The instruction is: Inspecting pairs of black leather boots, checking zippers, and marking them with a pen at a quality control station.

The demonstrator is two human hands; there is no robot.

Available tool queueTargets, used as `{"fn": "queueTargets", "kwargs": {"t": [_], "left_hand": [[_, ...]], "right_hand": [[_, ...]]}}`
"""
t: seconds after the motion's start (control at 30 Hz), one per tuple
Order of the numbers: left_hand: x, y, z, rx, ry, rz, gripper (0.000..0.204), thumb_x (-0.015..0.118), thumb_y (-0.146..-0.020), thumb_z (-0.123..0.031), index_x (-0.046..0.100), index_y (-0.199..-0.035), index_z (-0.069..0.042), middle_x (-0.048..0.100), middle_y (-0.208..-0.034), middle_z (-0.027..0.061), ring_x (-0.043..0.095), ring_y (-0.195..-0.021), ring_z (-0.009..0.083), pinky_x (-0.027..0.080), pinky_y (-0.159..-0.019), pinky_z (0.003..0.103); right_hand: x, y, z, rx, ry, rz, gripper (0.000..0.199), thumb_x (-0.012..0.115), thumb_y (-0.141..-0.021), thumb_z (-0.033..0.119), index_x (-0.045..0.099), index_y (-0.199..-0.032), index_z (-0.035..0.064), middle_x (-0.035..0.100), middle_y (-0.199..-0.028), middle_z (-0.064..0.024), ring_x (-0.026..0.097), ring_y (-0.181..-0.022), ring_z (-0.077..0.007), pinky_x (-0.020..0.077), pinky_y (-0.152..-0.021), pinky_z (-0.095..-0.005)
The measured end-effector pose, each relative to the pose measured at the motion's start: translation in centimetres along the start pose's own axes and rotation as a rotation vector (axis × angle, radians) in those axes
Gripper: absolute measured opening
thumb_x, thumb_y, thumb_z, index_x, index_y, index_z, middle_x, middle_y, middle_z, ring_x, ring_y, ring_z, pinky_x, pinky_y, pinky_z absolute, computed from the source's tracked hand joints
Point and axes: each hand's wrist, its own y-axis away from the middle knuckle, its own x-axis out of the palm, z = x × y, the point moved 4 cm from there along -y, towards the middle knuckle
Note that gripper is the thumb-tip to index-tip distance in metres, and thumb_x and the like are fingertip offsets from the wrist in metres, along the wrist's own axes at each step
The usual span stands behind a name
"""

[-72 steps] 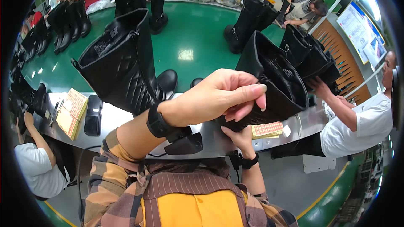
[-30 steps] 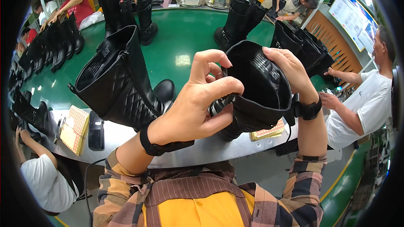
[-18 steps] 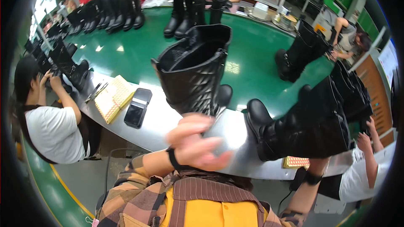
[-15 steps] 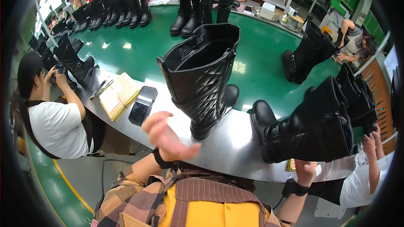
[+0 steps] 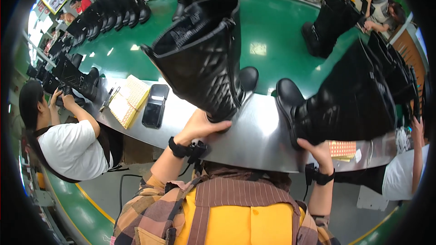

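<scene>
Your left hand [image 5: 198, 126] curls around the bottom of the quilted boot [image 5: 204, 72]. Your right hand [image 5: 320, 155] has its thumb by the heel of the smooth boot [image 5: 347, 97]; its fingers hide, so I can't tell its grip. Both boots lean apart by the metal strip [image 5: 256, 149]. Held so low, a tall one could flop over.

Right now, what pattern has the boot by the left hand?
Black boot: quilted diamonds, clearest in head view.
</scene>
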Motion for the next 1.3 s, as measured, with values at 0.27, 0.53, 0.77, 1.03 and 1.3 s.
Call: {"fn": "queueTargets", "kwargs": {"t": [0.27, 0.53, 0.77, 1.03, 1.3], "left_hand": [[3.2, 0.4, -0.9, -0.058, 0.532, 0.029, 0.043, 0.069, -0.089, -0.007, 0.058, -0.129, -0.002, 0.065, -0.122, 0.0074, 0.062, -0.110, 0.0185, 0.050, -0.097, 0.034], [6.2, 0.8, -3.1, -0.152, 1.031, 0.248, 0.039, 0.058, -0.098, -0.022, 0.055, -0.133, -0.003, 0.064, -0.127, 0.0093, 0.061, -0.116, 0.0222, 0.048, -0.102, 0.041], [8.0, 1.3, -4.8, -0.106, 1.036, 0.298, 0.047, 0.056, -0.098, -0.030, 0.053, -0.136, -0.002, 0.060, -0.133, 0.0106, 0.056, -0.124, 0.0237, 0.040, -0.108, 0.043], [8.5, 1.7, -3.1, -0.131, 1.087, 0.297, 0.044, 0.054, -0.100, -0.024, 0.050, -0.138, -0.001, 0.059, -0.134, 0.0110, 0.055, -0.124, 0.0240, 0.040, -0.109, 0.043], [7.4, 0.0, -2.3, 0.000, 0.875, 0.167, 0.034, 0.064, -0.092, -0.010, 0.061, -0.125, 0.000, 0.064, -0.125, 0.0089, 0.060, -0.113, 0.0190, 0.046, -0.101, 0.035]], "right_hand": [[4.1, -0.7, 0.7, -0.004, -0.577, -0.076, 0.044, 0.075, -0.082, 0.009, 0.061, -0.123, -0.0003, 0.066, -0.116, -0.0066, 0.063, -0.104, -0.0174, 0.0495, -0.094, -0.0313], [7.2, 0.6, 2.0, 0.021, -1.058, -0.010, 0.052, 0.059, -0.091, 0.043, 0.060, -0.126, 0.0040, 0.067, -0.119, -0.0071, 0.064, -0.109, -0.0213, 0.0508, -0.092, -0.0374], [8.2, 0.8, 3.6, -0.072, -1.108, -0.004, 0.050, 0.061, -0.091, 0.041, 0.060, -0.126, 0.0048, 0.066, -0.122, -0.0063, 0.063, -0.111, -0.0209, 0.0512, -0.091, -0.0360], [8.2, 0.9, 1.8, -0.044, -1.111, 0.074, 0.046, 0.061, -0.090, 0.036, 0.062, -0.123, 0.0033, 0.066, -0.122, -0.0071, 0.063, -0.111, -0.0221, 0.0487, -0.097, -0.0373], [7.6, -0.6, 3.3, -0.253, -0.850, -0.050, 0.035, 0.063, -0.087, 0.006, 0.063, -0.121, 0.0005, 0.065, -0.120, -0.0095, 0.061, -0.114, -0.0231, 0.0482, -0.101, -0.0390]]}}
